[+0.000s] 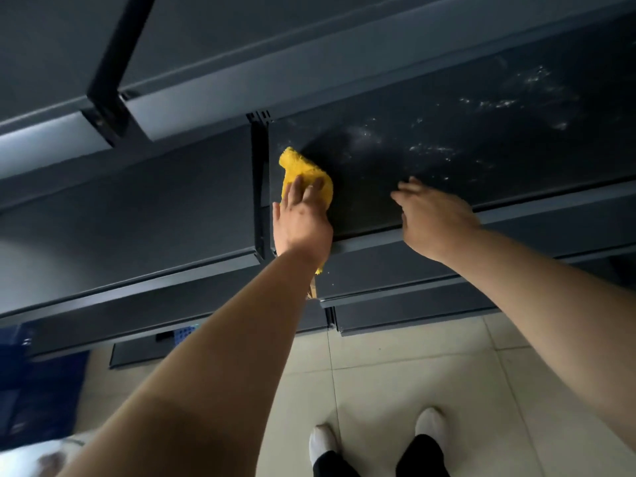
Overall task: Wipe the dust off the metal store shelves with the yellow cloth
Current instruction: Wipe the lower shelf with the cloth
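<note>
The left hand (303, 222) is pressing flat on the cloth (303, 165) in the middle of the frame. Its fingers (296, 187) are lying almost straight on top, not curling round it. The cloth is sitting at the left end of the dark shelf (371, 201), just beside the post (260, 160). A bit of cloth is poking out below the wrist. The right hand (433, 222) is resting on the same shelf, right of the cloth, fingers spread and holding nothing. White dust (430, 149) is showing on the shelf in the upper right. Two white shoes (430, 425) are standing on the tiled floor (413, 373) at the bottom.
</note>
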